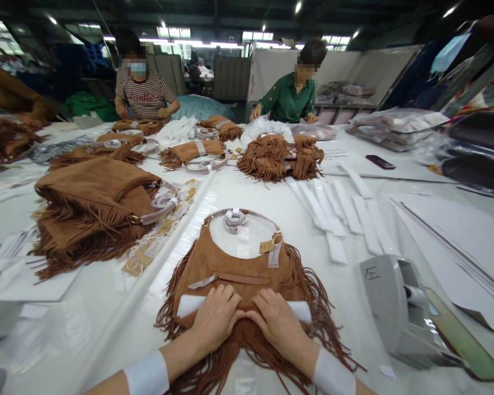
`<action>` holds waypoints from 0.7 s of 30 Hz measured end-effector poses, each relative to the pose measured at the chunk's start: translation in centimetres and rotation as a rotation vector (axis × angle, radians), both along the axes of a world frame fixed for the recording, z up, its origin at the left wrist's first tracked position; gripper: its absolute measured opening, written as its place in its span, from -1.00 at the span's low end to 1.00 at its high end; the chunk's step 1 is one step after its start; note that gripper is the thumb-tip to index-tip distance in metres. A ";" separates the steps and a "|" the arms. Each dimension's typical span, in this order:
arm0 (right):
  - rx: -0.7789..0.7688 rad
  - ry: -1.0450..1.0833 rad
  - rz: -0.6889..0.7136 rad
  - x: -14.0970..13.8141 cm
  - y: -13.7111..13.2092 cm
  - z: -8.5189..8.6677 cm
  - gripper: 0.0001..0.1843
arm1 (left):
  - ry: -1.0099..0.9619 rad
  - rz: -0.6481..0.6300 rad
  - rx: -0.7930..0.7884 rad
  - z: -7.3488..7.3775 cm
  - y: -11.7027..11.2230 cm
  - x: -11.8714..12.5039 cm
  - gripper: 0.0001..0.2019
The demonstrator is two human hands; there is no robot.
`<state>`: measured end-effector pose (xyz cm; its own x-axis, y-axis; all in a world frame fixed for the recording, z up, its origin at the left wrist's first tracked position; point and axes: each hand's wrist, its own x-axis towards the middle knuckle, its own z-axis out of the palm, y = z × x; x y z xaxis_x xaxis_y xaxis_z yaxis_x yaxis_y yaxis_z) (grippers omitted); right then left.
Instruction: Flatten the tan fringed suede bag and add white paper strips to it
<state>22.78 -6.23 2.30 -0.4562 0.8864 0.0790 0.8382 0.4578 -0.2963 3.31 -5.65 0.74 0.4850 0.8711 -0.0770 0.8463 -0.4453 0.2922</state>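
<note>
A brown suede-like handbag (226, 258) with long fringe lies in front of me, its wrapped strap arching away and a tan tag (267, 247) hanging at its right. Across its lower part runs a white strip (300, 311), sticking out on both sides of my hands. My left hand (216, 315) and my right hand (278, 318) grip the lower part of the bag over this strip. Fingers are curled over the top, and the thumbs nearly meet in the middle. What lies under my palms is hidden. Fringe spreads out below both wrists.
A grey tape dispenser (391, 312) stands at the right, with white strips (337, 208) behind it. Stacked fringed bags (99, 192) and tags lie at the left; more bags (280, 156) sit farther back. Two co-workers (292, 99) (144, 96) work across the table.
</note>
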 end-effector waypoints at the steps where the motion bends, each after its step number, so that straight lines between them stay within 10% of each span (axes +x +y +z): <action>1: -0.019 -0.001 -0.006 -0.3 0.1 -0.5 -0.83 | 0.005 -0.009 0.003 -0.1 0.0 0.0 -0.78; 21: -0.078 0.061 0.013 -0.1 2.4 -3.1 -0.80 | 0.066 -0.001 0.078 -2.1 1.2 0.4 -0.73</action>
